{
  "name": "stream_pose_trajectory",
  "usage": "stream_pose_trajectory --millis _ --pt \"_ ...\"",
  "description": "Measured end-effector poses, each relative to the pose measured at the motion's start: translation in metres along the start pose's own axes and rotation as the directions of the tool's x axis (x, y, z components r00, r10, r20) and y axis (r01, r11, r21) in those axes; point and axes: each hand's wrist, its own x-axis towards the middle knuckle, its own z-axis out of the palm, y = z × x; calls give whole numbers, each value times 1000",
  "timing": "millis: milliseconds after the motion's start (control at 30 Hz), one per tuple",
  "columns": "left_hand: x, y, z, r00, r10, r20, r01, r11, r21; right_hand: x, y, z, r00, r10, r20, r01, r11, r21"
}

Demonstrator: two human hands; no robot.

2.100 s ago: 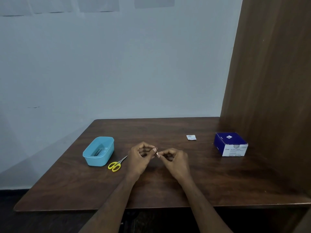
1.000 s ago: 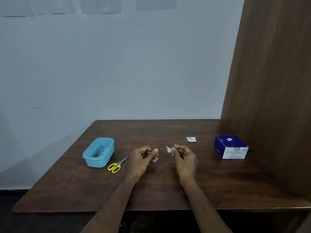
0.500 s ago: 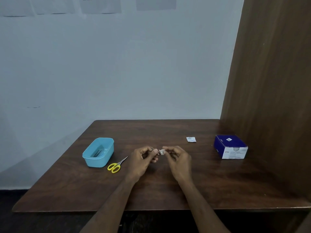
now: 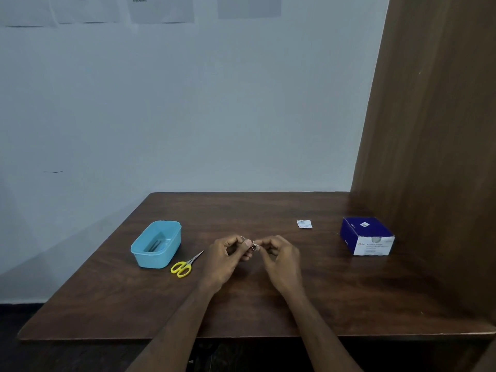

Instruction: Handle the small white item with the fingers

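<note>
Pinching one small metal tool (image 4: 252,246); two hands.

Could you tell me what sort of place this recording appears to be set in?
Probably a plain desk set up for small instrument cleaning, perhaps clinical training. The wooden table stands against a bare wall and carries a blue box of alcohol swabs, a torn sachet and a blue tub with small tools inside.

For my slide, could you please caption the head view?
Left hand and right hand pinch a small metal tool above table.
</note>
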Motion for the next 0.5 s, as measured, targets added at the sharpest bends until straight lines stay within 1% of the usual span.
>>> stream_pose_trajectory --millis 67,133,267,333,433,500 --pt "-1 2 1 1000 1 -8 -1 1000 0 1 4 0 996 58 -61 -61 997 -48" --pt "0 1 2 1000 -7 -14 7 1000 0 1 6 -1 987 87 -134 -92 995 -37" --pt "1 0 3 999 -28 -30 28 1000 6 0 -2 -5 972 5 -235 -7 1000 -4" --pt "1 2 2 999 -38 -28 38 999 7 0 -3 -5 974 -2 -225 1 1000 -3" --pt "0 2 1 999 -46 -28 46 999 7 0 -2 -3 991 26 -128 -31 999 -33" --pt "0 0 1 999 -36 -23 36 999 8 -1 -2 -3 996 -6 -89 2 999 -38"
